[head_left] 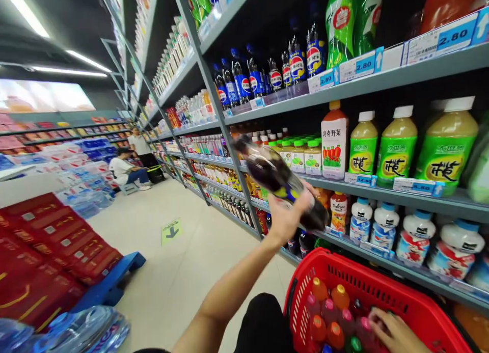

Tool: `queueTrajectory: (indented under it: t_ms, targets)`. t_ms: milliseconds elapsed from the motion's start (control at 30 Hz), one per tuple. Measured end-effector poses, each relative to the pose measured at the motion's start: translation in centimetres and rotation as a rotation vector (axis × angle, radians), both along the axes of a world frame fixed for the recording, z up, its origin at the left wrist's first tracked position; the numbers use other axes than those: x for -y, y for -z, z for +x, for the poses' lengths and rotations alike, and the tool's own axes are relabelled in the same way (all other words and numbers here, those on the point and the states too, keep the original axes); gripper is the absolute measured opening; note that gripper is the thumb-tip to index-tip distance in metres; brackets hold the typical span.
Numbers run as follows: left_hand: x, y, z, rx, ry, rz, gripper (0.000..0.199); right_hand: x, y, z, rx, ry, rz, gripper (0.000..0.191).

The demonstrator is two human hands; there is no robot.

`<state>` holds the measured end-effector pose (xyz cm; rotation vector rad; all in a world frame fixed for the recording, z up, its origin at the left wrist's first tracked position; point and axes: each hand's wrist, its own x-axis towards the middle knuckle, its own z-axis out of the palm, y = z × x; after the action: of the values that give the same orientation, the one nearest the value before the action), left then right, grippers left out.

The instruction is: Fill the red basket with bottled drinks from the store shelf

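My left hand (286, 210) is wrapped round a large bottle of dark cola (267, 164), held tilted in front of the shelves. The bottle has a dark blue and yellow label, partly covered by my fingers, and is slightly blurred. My right hand (393, 330) is low inside a red shopping basket (382, 271), its fingers curled beside the pink-capped bottles (346, 317). Whatever those fingers hold, if anything, is hidden. Orange-capped bottles (334, 335) and a green-capped bottle (355, 344) stand in the basket too.
Shelves on the right carry cola bottles (298, 57), green-labelled juice bottles (397, 149) and white milk-drink bottles (384, 228). Red cartons (49, 241) sit on a blue pallet (110, 281) to the left. Down the aisle, a person (128, 169) sits on a low stool and another stands.
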<state>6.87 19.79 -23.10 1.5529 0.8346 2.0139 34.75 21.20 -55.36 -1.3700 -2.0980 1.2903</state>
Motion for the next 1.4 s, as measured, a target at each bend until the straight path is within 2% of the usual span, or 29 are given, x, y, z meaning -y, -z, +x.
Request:
queueTrajectory:
  t_ms: [67,100,167,233,300,367,433,533,600,700,833,967,1067,1167,1400]
  targets:
    - [1.2,4.6,2.5,0.113,0.318,-0.305,0.037,-0.3,-0.6,-0.6,-0.189,-0.002,-0.123,0.065]
    - [1.2,6.7,3.6,0.186,0.435,-0.438,0.041,-0.3,-1.1,-1.1,-0.283,0.03,-0.216,0.071]
    - [0.3,10.8,5.3,0.24,0.578,-0.619,0.049,-0.1,-2.1,-2.2,-0.469,0.109,-0.456,0.082]
    - [-0.8,14.5,6.7,0.261,0.566,-0.7,0.053,0.8,-3.2,-3.1,-0.653,0.129,-0.691,0.085]
    - [-1.5,17.7,7.6,0.326,0.482,-0.769,0.054,2.1,-4.2,-4.0,-0.841,0.174,-0.811,0.077]
    - [-1.5,20.1,7.9,0.397,0.414,-0.843,0.055,3.5,-4.9,-4.8,-0.952,0.25,-0.869,0.068]
    - [-1.2,21.7,7.6,0.421,0.37,-0.891,0.056,4.5,-5.1,-5.4,-0.969,0.3,-0.896,0.061]
    - [-0.7,22.8,6.8,0.388,0.346,-0.899,0.064,5.2,-4.7,-6.0,-0.903,0.381,-0.915,0.057]
    - [-0.4,23.0,6.4,0.379,0.402,-0.889,0.068,5.3,-4.5,-6.1,-0.873,0.437,-0.917,0.059]
    - [0.0,22.9,6.0,0.405,0.531,-0.848,0.066,5.3,-4.4,-6.0,-0.859,0.482,-0.909,0.062]
    - [0.5,22.1,6.1,0.368,0.61,-0.823,0.064,5.5,-4.8,-5.7,-0.856,0.49,-0.877,0.065]
    - [0.8,21.7,6.6,0.314,0.723,-0.819,0.075,6.0,-4.9,-5.7,-0.903,0.502,-0.872,0.061]
    - [1.1,22.0,7.0,0.289,0.797,-0.826,0.075,6.6,-4.6,-5.9,-0.932,0.562,-0.894,0.055]
    - [1.4,22.7,7.3,0.26,0.804,-0.851,0.07,7.4,-4.0,-6.0,-0.966,0.627,-0.935,0.05]
    - [1.8,23.7,7.9,0.232,0.77,-0.874,0.067,8.3,-2.6,-6.1,-0.921,0.654,-0.978,0.053]
